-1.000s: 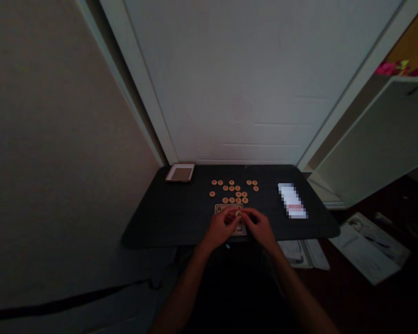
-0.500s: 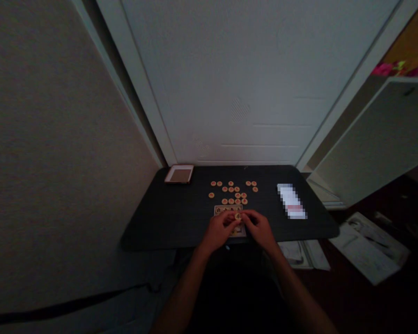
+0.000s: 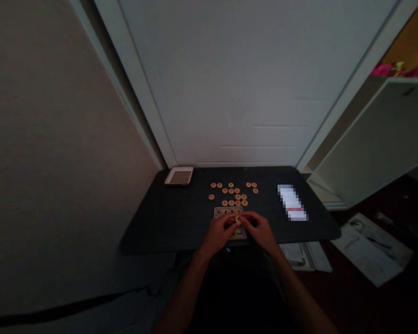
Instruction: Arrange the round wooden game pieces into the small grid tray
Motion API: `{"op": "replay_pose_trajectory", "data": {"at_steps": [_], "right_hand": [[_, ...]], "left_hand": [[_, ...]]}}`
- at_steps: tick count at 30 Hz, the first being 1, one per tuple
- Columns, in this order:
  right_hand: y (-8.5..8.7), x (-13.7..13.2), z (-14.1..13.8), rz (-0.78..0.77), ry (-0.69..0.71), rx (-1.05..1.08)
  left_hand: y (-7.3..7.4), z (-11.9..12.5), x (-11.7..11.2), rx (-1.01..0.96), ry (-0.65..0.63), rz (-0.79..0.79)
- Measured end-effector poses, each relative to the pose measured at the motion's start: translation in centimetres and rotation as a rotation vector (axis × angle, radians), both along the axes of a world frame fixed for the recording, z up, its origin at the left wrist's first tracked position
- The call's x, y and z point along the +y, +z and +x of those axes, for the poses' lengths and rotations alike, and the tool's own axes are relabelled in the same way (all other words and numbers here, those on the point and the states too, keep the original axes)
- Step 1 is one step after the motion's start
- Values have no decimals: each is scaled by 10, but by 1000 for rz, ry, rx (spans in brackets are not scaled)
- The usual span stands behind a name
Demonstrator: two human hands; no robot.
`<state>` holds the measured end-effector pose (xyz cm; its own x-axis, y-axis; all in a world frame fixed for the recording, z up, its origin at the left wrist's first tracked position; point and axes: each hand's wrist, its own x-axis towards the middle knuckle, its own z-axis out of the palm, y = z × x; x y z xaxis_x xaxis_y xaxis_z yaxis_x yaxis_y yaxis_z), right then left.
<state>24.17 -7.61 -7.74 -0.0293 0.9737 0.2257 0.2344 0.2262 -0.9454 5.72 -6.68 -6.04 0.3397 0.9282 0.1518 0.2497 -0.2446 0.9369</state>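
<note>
My left hand (image 3: 216, 233) and my right hand (image 3: 260, 228) meet over a shallow box (image 3: 244, 235) near the table's front edge. Between their fingertips is a round xiangqi piece (image 3: 238, 218), its marked face turned up. Both hands are closed on it, thumbs and fingers at its sides. A row of dark-marked pieces lies in the far end of the box; my hands hide much of the rest. Just beyond the box, several round xiangqi pieces (image 3: 231, 190) with reddish marks are spread in loose rows on the dark table (image 3: 181, 218).
At the table's back left lies a shallow box lid (image 3: 180, 177). A blurred-out white oblong object (image 3: 291, 202) rests on the right side. A white door (image 3: 230, 83) rises behind the table, a wall stands to the left, and flat cartons (image 3: 372, 250) are on the floor at right.
</note>
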Motion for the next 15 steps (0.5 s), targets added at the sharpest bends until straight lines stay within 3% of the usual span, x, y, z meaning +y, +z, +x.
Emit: {"op": "replay_pose_trajectory", "data": {"at_steps": [15], "right_hand": [[-1,0,0,-19,10,16]], "left_hand": [[-2,-1,0,46,31,76]]}}
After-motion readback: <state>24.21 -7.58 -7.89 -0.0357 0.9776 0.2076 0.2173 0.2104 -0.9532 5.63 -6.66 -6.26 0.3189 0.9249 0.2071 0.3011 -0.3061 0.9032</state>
